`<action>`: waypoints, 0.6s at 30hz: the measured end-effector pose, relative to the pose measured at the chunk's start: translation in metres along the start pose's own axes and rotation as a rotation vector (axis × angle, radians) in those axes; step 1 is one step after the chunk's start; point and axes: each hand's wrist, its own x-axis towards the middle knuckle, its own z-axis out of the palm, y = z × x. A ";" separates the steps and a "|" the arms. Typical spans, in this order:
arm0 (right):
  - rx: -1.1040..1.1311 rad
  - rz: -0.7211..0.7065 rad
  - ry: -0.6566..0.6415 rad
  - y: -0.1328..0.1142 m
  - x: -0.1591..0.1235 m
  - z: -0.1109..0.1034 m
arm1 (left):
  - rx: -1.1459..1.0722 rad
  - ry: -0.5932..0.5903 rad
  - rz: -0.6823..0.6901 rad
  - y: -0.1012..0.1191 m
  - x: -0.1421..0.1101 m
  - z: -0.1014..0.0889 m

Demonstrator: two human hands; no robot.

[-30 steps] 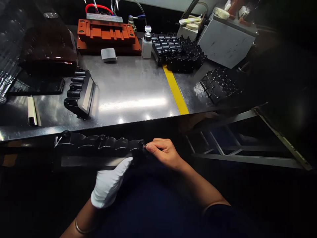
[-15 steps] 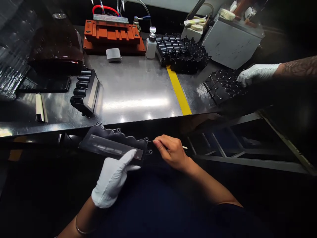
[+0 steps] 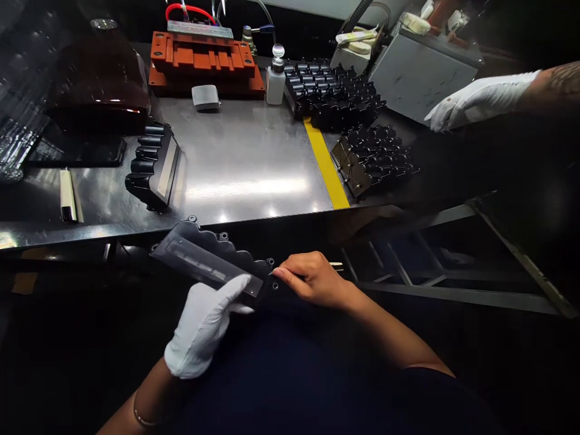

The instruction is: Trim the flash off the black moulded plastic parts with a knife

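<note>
left hand (image 3: 202, 329) in white glove, clamped on black moulded housing (image 3: 212, 254), thumb flat across glossy strip (image 3: 203, 267), fingers under the part. housing tilted, held in front of near edge of steel bench (image 3: 240, 175), long side with scalloped lobes facing away. right hand (image 3: 315, 281) bare, fingers together on thin pick (image 3: 336, 264), pale end sticking out past the knuckles, fine tip right at corner lug of housing; touching or just beside, cannot tell.

on bench: matching black housing (image 3: 154, 166) lying left of centre, white-and-black strip tool (image 3: 67, 196) further left, two heaps of black housings (image 3: 333, 93) (image 3: 374, 160) right of yellow tape line (image 3: 324, 160). orange fixture (image 3: 203, 60), dispenser bottle (image 3: 275, 78), grey pad (image 3: 205, 96) along far side. co-worker's gloved hand (image 3: 475, 99) at upper right, fingers extended, holding nothing visible, above nearer heap, by grey metal box (image 3: 421, 72).
</note>
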 end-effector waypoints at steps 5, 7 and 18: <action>0.078 -0.236 -0.390 -0.001 0.001 -0.033 | -0.107 -0.206 -0.090 0.011 0.004 -0.004; -0.051 -0.244 -0.254 -0.002 0.002 -0.037 | -0.132 -0.252 -0.153 0.013 0.007 -0.004; -0.305 -0.285 -0.148 -0.001 0.008 -0.033 | -0.174 -0.265 -0.247 0.006 0.011 -0.003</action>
